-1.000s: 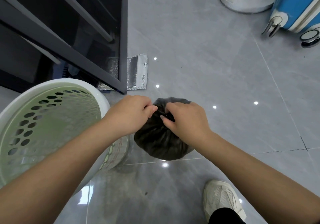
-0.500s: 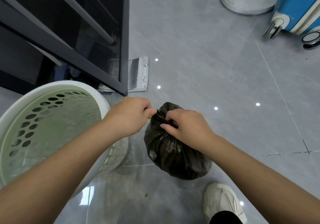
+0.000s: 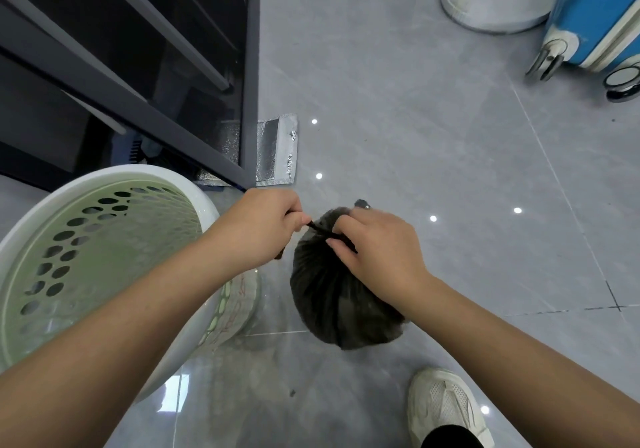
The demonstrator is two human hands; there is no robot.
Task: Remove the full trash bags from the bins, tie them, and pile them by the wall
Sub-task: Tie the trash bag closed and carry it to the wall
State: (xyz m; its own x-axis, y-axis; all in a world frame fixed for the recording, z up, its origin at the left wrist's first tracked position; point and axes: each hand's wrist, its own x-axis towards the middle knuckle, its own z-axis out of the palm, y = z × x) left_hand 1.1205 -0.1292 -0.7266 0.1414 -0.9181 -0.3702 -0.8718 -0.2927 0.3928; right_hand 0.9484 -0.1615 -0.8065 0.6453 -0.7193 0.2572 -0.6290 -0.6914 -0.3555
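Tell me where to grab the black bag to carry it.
Grip the gathered neck at the top of the bag, coming from above. The plastic bunches into a narrow strand between the left hand and right hand; the body below is round and bulky.

Grey tiled floor point(image 3: 398, 101) with pale grout lines and small reflected lights. At near left stands a white perforated bin point(image 3: 104, 257); behind it, a dark metal rack point(image 3: 249, 101) and a foil sheet point(image 3: 277, 151). At far right: a round white base point(image 3: 498, 1) and blue suitcase point(image 3: 595, 15); near right, a white shoe point(image 3: 446, 406).
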